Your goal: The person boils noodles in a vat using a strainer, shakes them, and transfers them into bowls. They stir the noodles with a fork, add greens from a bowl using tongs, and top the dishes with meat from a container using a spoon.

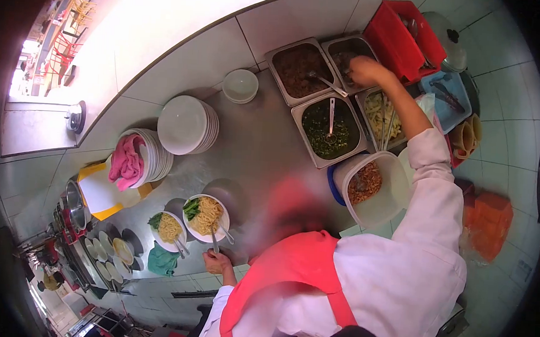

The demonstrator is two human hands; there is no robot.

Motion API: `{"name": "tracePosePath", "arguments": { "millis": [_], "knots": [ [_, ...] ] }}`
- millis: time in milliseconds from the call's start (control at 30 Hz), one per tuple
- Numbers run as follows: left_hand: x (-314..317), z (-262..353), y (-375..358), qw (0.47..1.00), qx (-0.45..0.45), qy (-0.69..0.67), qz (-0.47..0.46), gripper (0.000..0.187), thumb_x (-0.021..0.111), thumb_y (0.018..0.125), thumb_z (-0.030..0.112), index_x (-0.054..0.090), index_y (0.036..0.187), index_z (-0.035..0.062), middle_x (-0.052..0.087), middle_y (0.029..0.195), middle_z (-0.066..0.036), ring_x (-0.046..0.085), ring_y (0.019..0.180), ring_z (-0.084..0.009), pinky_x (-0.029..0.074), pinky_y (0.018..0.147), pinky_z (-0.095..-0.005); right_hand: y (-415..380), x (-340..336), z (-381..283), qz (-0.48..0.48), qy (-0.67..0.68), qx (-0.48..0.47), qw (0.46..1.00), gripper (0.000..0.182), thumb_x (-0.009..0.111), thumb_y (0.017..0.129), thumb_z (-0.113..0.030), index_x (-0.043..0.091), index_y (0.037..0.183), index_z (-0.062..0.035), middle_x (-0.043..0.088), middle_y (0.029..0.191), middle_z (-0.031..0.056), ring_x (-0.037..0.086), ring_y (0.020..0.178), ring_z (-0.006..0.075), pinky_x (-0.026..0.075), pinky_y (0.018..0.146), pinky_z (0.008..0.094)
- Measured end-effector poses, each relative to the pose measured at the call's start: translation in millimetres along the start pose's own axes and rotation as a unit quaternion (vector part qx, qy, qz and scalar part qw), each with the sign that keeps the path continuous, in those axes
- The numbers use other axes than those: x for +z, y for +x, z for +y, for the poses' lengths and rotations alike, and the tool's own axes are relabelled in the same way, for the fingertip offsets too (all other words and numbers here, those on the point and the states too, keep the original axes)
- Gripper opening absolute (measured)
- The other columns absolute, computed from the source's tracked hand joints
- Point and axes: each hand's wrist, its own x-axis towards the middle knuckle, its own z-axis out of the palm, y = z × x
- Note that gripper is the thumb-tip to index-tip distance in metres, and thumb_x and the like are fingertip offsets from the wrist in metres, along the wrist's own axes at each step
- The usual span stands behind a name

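My left hand (218,262) is closed at the lower middle, by the near edge of a white plate (189,224) of noodles (206,217) and green leaves. Its fingers grip the handle of a metal utensil (215,244), whose far end lies at the noodles. A second plate with noodles (170,229) and greens stands just left of it. My right arm stretches to the back right. There my right hand (365,71) dips into a steel pan (342,43), fingers curled; what they hold is hidden. Beside it sit a pan of brown meat (303,66) and a pan of chopped greens (326,129).
A pan of pale vegetables (382,116) and a white tub (386,193) with brown bits lie under my right arm. Stacked plates (183,125), bowls (240,85) and a pink cloth (127,161) stand left. A red cutlery box (405,41) is at the back right.
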Motion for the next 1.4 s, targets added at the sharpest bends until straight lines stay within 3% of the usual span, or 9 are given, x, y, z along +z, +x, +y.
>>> {"name": "tracePosePath", "arguments": {
  "millis": [233,333,433,500,633,833,1000,1133,1400],
  "knots": [
    [2,-4,0,1.000,0.015,-0.012,0.007,0.032,0.050,0.085,0.035,0.054,0.072,0.0057,0.055,0.062,-0.017,0.052,0.057,-0.0412,0.034,0.054,-0.0523,-7,18,28,0.079,0.036,0.002,0.996,0.026,0.060,0.067,-0.015,0.066,0.081,0.0062,0.064,0.079,0.0252,0.064,0.073,0.0386,0.050,0.069,0.0444],
    [6,-9,0,0.999,0.029,-0.015,0.015,0.032,0.049,0.085,0.035,0.053,0.072,0.0055,0.055,0.062,-0.017,0.051,0.057,-0.0412,0.033,0.054,-0.0522,-14,11,52,0.013,0.103,-0.149,0.983,0.019,0.058,0.074,-0.014,0.067,0.077,0.0031,0.063,0.065,0.0148,0.059,0.056,0.0250,0.045,0.052,0.0362],
    [3,-6,1,1.000,0.002,-0.007,-0.012,0.031,0.050,0.084,0.034,0.053,0.073,0.0054,0.055,0.062,-0.017,0.052,0.058,-0.0412,0.033,0.054,-0.0522,-33,8,58,-0.038,0.339,-0.046,0.939,0.017,0.055,0.082,-0.014,0.067,0.083,-0.0018,0.051,0.057,-0.0007,0.043,0.049,0.0086,0.030,0.041,0.0252],
    [3,-7,0,1.000,0.010,-0.009,-0.009,0.031,0.050,0.084,0.034,0.053,0.073,0.0052,0.055,0.062,-0.017,0.052,0.058,-0.0414,0.034,0.054,-0.0524,-41,12,59,-0.045,0.582,0.098,0.806,0.017,0.052,0.089,-0.017,0.062,0.091,-0.0046,0.040,0.056,-0.0071,0.032,0.047,0.0026,0.018,0.038,0.0221],
    [1,-3,1,1.000,0.011,-0.005,0.002,0.030,0.050,0.084,0.033,0.052,0.073,0.0052,0.056,0.063,-0.018,0.052,0.059,-0.0416,0.035,0.054,-0.0523,-34,34,70,0.011,0.654,0.102,0.750,0.017,0.050,0.090,-0.019,0.058,0.094,-0.0046,0.039,0.056,-0.0073,0.028,0.044,0.0036,0.018,0.038,0.0222],
    [-1,-2,2,1.000,-0.001,-0.006,-0.017,0.030,0.051,0.084,0.033,0.052,0.073,0.0050,0.057,0.065,-0.018,0.054,0.061,-0.0419,0.035,0.055,-0.0525,-30,38,66,0.083,0.515,0.172,0.836,0.014,0.050,0.091,-0.021,0.055,0.087,-0.0089,0.037,0.056,-0.0082,0.026,0.044,0.0042,0.017,0.039,0.0222],
    [8,-12,1,1.000,-0.002,0.005,-0.011,0.032,0.049,0.084,0.035,0.052,0.073,0.0048,0.058,0.066,-0.018,0.054,0.061,-0.0414,0.035,0.055,-0.0527,-24,52,83,0.106,0.662,0.190,0.717,0.015,0.054,0.088,-0.021,0.054,0.077,-0.0120,0.037,0.055,-0.0089,0.027,0.041,0.0056,0.018,0.038,0.0237],
    [7,-7,0,1.000,0.004,-0.013,-0.020,0.033,0.049,0.084,0.035,0.052,0.073,0.0047,0.058,0.067,-0.019,0.055,0.062,-0.0412,0.036,0.056,-0.0521,-43,48,83,0.139,0.603,0.239,0.748,0.016,0.057,0.087,-0.020,0.053,0.073,-0.0140,0.035,0.055,-0.0090,0.028,0.041,0.0060,0.019,0.038,0.0237],
    [17,-10,0,0.993,-0.006,-0.120,0.002,0.015,0.057,0.074,0.022,0.055,0.068,0.0088,0.058,0.065,-0.016,0.054,0.057,-0.0353,0.041,0.053,-0.0461,-77,4,57,0.075,0.751,0.061,0.653,0.015,0.052,0.093,-0.022,0.062,0.098,-0.0113,0.044,0.061,-0.0096,0.038,0.047,0.0027,0.028,0.038,0.0188]
  ]
}}
